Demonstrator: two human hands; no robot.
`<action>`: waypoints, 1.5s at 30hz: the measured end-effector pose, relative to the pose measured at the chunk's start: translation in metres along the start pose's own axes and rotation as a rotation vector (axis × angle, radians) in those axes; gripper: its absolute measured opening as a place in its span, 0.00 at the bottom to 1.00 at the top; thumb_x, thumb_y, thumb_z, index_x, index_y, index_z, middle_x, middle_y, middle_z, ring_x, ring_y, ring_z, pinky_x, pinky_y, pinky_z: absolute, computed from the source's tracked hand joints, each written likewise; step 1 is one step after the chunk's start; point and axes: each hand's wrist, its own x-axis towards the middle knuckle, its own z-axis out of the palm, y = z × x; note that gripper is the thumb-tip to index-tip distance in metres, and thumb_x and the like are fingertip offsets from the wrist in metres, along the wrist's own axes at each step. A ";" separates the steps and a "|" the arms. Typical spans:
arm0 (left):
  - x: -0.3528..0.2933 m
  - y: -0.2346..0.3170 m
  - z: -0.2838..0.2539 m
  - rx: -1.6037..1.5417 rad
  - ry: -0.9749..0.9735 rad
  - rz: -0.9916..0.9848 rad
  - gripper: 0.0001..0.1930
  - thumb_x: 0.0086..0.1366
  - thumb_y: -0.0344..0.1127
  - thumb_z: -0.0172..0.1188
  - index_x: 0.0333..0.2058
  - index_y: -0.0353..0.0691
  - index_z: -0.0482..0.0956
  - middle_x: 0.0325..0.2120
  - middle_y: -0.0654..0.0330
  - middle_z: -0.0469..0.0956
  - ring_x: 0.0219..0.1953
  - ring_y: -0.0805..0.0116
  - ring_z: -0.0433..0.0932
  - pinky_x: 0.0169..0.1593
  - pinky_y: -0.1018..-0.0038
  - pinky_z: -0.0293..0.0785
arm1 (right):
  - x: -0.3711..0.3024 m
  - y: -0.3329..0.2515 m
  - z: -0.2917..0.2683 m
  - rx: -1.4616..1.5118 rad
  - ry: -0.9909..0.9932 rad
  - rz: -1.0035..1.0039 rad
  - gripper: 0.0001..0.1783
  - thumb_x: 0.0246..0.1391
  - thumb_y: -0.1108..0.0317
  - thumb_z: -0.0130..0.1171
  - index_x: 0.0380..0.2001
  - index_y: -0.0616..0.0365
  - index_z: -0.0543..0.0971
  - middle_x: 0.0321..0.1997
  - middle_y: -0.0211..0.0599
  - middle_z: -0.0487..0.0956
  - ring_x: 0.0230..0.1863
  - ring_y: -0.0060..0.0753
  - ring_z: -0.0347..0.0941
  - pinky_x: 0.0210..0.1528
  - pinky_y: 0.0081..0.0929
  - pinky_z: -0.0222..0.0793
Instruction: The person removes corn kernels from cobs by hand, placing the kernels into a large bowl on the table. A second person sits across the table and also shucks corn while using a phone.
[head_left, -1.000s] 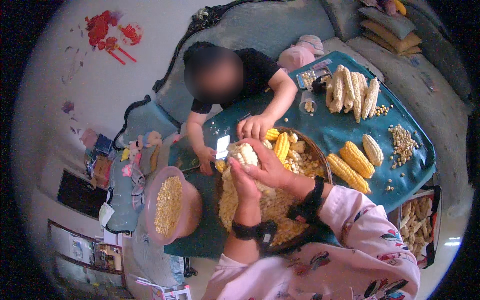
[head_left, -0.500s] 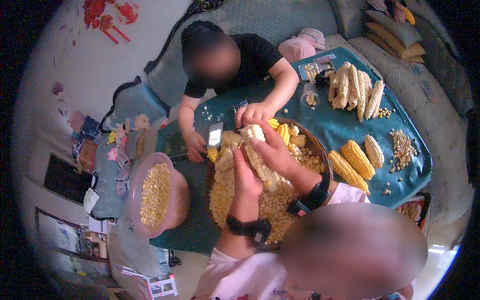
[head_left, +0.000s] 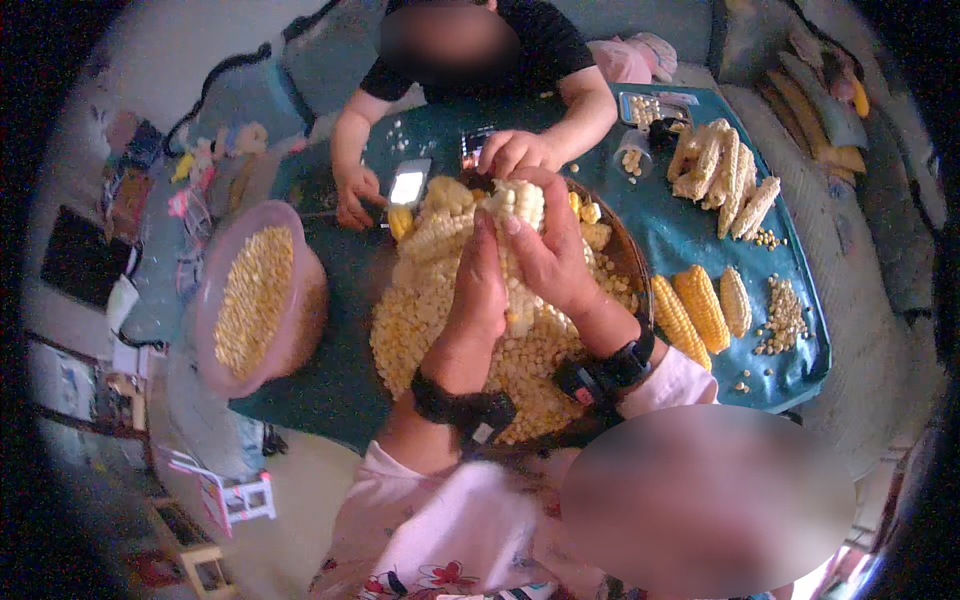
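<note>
My left hand (head_left: 478,290) and my right hand (head_left: 548,252) are both closed around one pale corn cob (head_left: 520,210), held upright over a round woven basket (head_left: 632,262). The basket is full of loose yellow kernels (head_left: 420,325) and a few cobs. A black band sits on each of my wrists. Across the table a person in a black shirt reaches in: one hand (head_left: 515,152) touches the basket's far rim, the other hand (head_left: 355,190) rests on the teal cloth next to a small lit phone (head_left: 408,186).
A pink bowl (head_left: 215,275) of kernels stands left of the basket. On the teal tablecloth (head_left: 700,240) to the right lie three yellow cobs (head_left: 698,305), a heap of stripped cobs (head_left: 722,172), scattered kernels (head_left: 780,315) and a small tray (head_left: 650,108). Sofa and cushions lie behind.
The view has tilted down and closer, so the basket and bowl sit higher in frame. Both hands have stayed on the cob, shifting slightly along it. The other person's hands remain near the basket.
</note>
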 end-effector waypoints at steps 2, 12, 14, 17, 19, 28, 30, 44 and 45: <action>0.002 0.000 -0.001 -0.108 0.036 -0.073 0.27 0.62 0.54 0.36 0.49 0.38 0.63 0.45 0.61 0.66 0.46 0.71 0.65 0.49 0.75 0.61 | 0.000 -0.006 0.000 -0.047 -0.037 -0.039 0.21 0.46 0.65 0.52 0.44 0.60 0.61 0.33 0.40 0.68 0.35 0.35 0.65 0.40 0.27 0.61; 0.003 0.000 0.001 -0.534 0.010 -0.269 0.26 0.61 0.54 0.40 0.49 0.39 0.61 0.42 0.62 0.68 0.43 0.73 0.68 0.46 0.75 0.65 | 0.002 0.006 0.003 0.343 0.002 0.302 0.16 0.54 0.66 0.42 0.46 0.57 0.61 0.39 0.31 0.66 0.40 0.23 0.60 0.44 0.20 0.57; 0.002 -0.005 0.000 -0.511 -0.082 -0.267 0.26 0.61 0.54 0.41 0.49 0.39 0.60 0.42 0.62 0.67 0.44 0.73 0.67 0.46 0.75 0.65 | 0.005 0.012 0.001 0.426 0.047 0.321 0.16 0.54 0.64 0.41 0.46 0.56 0.61 0.40 0.31 0.65 0.41 0.23 0.59 0.44 0.20 0.57; 0.002 -0.011 0.000 -0.357 -0.157 -0.200 0.25 0.62 0.52 0.41 0.50 0.38 0.60 0.43 0.62 0.66 0.45 0.73 0.65 0.48 0.76 0.62 | 0.006 0.020 -0.004 0.406 0.056 0.324 0.17 0.56 0.60 0.38 0.44 0.56 0.63 0.40 0.32 0.66 0.41 0.23 0.61 0.45 0.20 0.57; -0.001 -0.007 0.005 -0.348 -0.148 -0.166 0.24 0.63 0.50 0.40 0.49 0.37 0.61 0.44 0.62 0.66 0.46 0.74 0.64 0.49 0.77 0.61 | 0.005 0.015 -0.002 0.355 0.086 0.340 0.18 0.57 0.57 0.35 0.42 0.58 0.65 0.39 0.34 0.68 0.41 0.24 0.62 0.46 0.21 0.58; 0.003 -0.015 0.005 -0.383 -0.015 -0.165 0.19 0.61 0.47 0.41 0.40 0.38 0.69 0.33 0.64 0.72 0.34 0.77 0.70 0.37 0.78 0.67 | 0.003 0.010 -0.007 0.040 -0.064 0.095 0.15 0.52 0.63 0.43 0.40 0.59 0.64 0.36 0.31 0.68 0.36 0.20 0.61 0.40 0.18 0.57; 0.005 -0.011 0.002 -0.347 -0.045 -0.186 0.18 0.61 0.47 0.42 0.39 0.38 0.69 0.32 0.65 0.72 0.33 0.77 0.70 0.36 0.79 0.68 | 0.002 0.009 -0.006 0.098 -0.060 0.134 0.13 0.49 0.67 0.46 0.39 0.59 0.64 0.33 0.31 0.66 0.35 0.22 0.59 0.39 0.19 0.57; 0.003 -0.012 0.001 -0.464 -0.155 -0.340 0.22 0.61 0.55 0.40 0.43 0.43 0.65 0.35 0.63 0.71 0.36 0.72 0.71 0.38 0.76 0.71 | 0.014 0.026 -0.017 0.290 0.265 0.291 0.15 0.56 0.60 0.37 0.38 0.59 0.68 0.33 0.33 0.70 0.34 0.22 0.64 0.38 0.20 0.61; 0.001 -0.011 0.003 -0.402 -0.140 -0.318 0.22 0.61 0.55 0.40 0.44 0.43 0.64 0.36 0.63 0.70 0.37 0.73 0.71 0.39 0.76 0.70 | 0.015 0.028 -0.018 0.262 0.301 0.293 0.15 0.56 0.60 0.37 0.38 0.59 0.68 0.32 0.33 0.70 0.34 0.22 0.64 0.38 0.20 0.61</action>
